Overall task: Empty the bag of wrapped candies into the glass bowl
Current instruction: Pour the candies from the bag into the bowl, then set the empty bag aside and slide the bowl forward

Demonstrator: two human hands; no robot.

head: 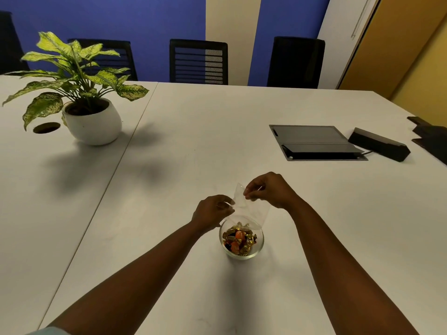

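A small glass bowl (258,246) stands on the white table near me, filled with several gold and orange wrapped candies (239,239). A clear plastic bag (254,209) hangs upside down just above the bowl's far rim, and it looks empty. My left hand (211,211) pinches the bag's left upper edge. My right hand (268,189) pinches its top corner, slightly higher and further away. Both hands hover just beyond the bowl.
A potted plant in a white pot (94,124) stands at the far left, beside a round cable hole (46,127). A black cable box with an open lid (314,142) and a black device (378,143) sit far right. Black chairs (198,61) line the table's far edge.
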